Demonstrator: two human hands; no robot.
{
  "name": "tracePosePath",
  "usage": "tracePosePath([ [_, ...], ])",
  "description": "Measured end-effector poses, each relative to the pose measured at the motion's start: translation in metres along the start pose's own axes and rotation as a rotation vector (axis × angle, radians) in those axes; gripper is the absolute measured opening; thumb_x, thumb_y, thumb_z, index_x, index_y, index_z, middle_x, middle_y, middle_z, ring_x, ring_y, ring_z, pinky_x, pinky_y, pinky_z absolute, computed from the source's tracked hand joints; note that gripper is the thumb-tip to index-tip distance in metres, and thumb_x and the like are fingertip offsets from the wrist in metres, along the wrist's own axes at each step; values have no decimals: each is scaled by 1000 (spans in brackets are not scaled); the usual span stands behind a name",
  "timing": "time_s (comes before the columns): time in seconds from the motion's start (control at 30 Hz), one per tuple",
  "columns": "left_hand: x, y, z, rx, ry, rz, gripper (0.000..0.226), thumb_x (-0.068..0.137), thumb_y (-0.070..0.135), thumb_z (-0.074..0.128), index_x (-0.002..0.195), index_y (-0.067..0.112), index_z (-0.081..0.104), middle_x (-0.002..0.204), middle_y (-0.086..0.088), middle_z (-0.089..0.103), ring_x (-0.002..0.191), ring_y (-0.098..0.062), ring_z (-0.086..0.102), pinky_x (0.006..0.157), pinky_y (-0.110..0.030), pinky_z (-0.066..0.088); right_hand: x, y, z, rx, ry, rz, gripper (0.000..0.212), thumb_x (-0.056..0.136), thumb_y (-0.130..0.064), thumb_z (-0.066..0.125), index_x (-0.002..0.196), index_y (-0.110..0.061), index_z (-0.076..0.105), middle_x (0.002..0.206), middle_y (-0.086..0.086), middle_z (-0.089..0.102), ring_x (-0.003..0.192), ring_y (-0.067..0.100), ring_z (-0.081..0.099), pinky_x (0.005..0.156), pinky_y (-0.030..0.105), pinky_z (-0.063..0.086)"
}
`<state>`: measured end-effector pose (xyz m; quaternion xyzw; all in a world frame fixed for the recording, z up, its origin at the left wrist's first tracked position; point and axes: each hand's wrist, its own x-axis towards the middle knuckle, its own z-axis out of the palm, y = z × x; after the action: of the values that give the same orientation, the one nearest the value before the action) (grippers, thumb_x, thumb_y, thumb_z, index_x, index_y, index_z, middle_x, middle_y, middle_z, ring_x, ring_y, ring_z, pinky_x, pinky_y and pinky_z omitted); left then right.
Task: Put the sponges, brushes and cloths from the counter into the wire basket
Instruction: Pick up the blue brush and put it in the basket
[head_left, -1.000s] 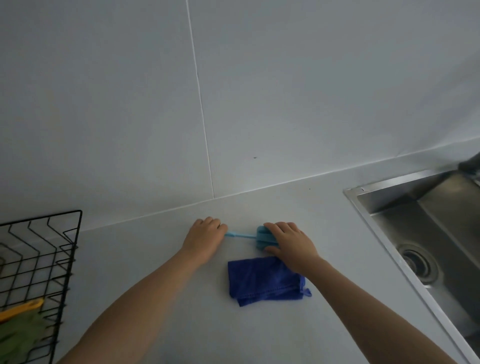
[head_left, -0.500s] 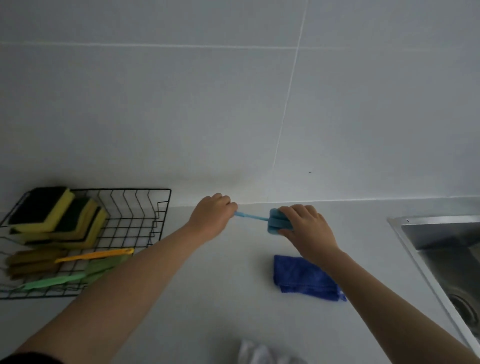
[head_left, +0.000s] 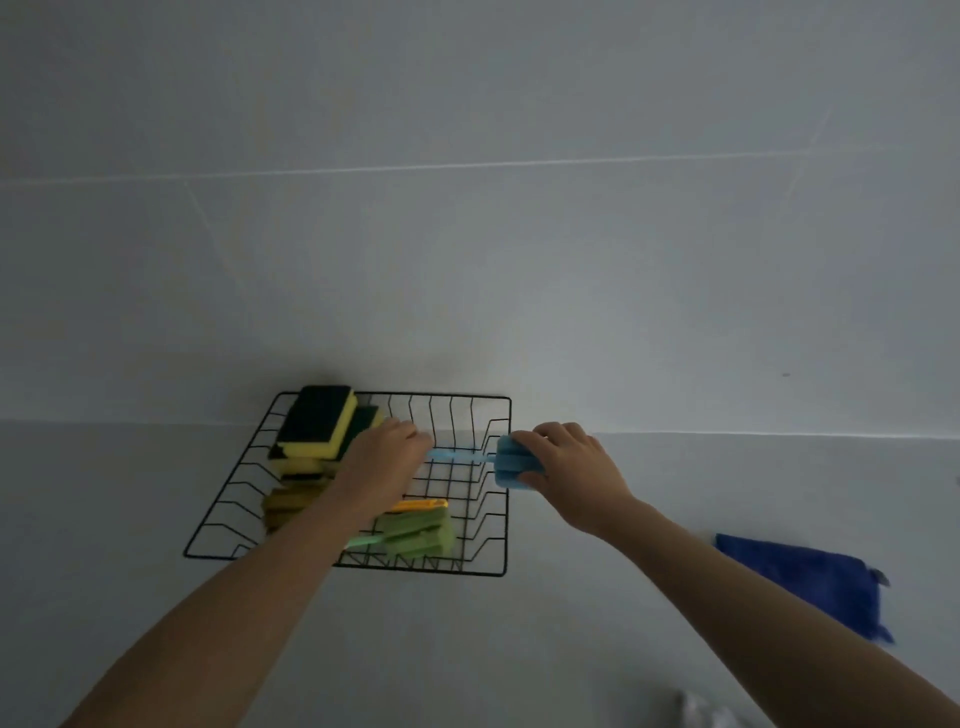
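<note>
A light blue sponge brush (head_left: 511, 463) hangs level over the right side of the black wire basket (head_left: 470, 573). My left hand (head_left: 382, 462) grips the end of its thin handle above the basket. My right hand (head_left: 569, 465) holds its blue sponge head at the basket's right rim. Inside the basket lie stacked yellow and dark green sponges (head_left: 318, 423), a green sponge brush (head_left: 418, 535) and an orange-handled brush (head_left: 423, 505). A folded blue cloth (head_left: 810, 577) rests on the counter to the right, under my right forearm.
The basket stands on the white counter (head_left: 467, 649) against the tiled wall (head_left: 467, 234). A bit of white cloth (head_left: 698, 712) shows at the bottom edge, right of centre.
Both hands have carried the blue sponge brush left from the counter to above the basket. The view has swung left, so the sink has dropped out of sight and the blue cloth stays behind.
</note>
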<state>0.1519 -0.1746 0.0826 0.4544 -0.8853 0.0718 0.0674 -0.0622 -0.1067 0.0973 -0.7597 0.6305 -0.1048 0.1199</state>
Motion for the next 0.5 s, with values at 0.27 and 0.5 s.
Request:
tracePosePath([
  [0.27,-62,-92,32,46,-204,-72,41,23,13,95,43,22,60,38,6,52,33,-8,48,31,-10,3,55,-75,56,9,-191,-69,45,95,-24,43,138,-18,34,139,8,41,126,26,36,107,38,32],
  [0.5,-86,-123,55,-57,-331,-198,5,83,15,66,79,12,68,79,-6,68,65,-18,55,54,-24,35,89,-106,97,-26,-289,-81,43,94,-20,46,136,-17,38,137,7,45,126,25,36,106,39,33],
])
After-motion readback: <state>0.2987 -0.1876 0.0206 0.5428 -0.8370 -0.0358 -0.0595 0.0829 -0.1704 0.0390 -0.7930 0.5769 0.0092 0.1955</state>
